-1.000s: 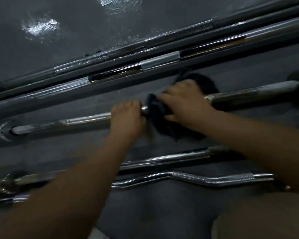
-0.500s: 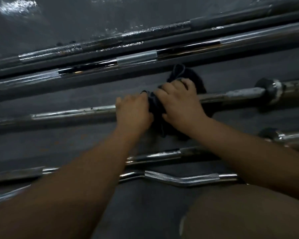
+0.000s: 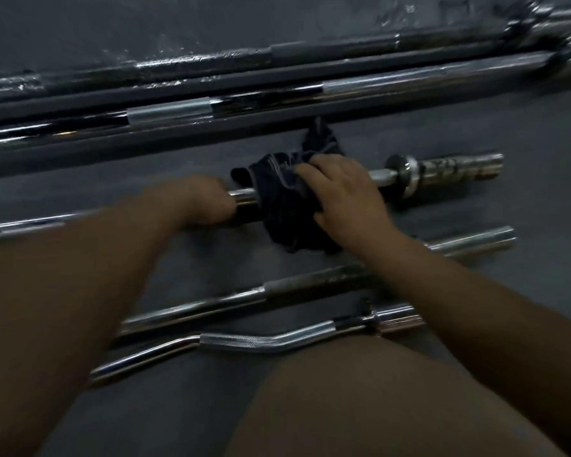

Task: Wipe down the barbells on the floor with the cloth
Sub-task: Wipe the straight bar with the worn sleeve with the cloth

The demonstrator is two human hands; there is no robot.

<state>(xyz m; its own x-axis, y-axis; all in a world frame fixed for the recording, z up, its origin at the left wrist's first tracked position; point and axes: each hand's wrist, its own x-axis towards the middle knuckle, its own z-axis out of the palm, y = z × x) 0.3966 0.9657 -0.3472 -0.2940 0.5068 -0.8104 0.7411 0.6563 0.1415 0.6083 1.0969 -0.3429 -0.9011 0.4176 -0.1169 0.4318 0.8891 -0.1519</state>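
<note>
One barbell (image 3: 384,175) worked — blurred left hand (image 3: 198,202) grips it; right hand (image 3: 343,189) clutches cloth (image 3: 277,199) hiding part of it.

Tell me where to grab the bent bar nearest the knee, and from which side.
Take the bent bar on its rough grey grip section between the bends. It lies flat on the floor, so come down from above and curl fingers round it. That stretch is textured and uncovered; to its right the collar crowds the shaft.
</note>
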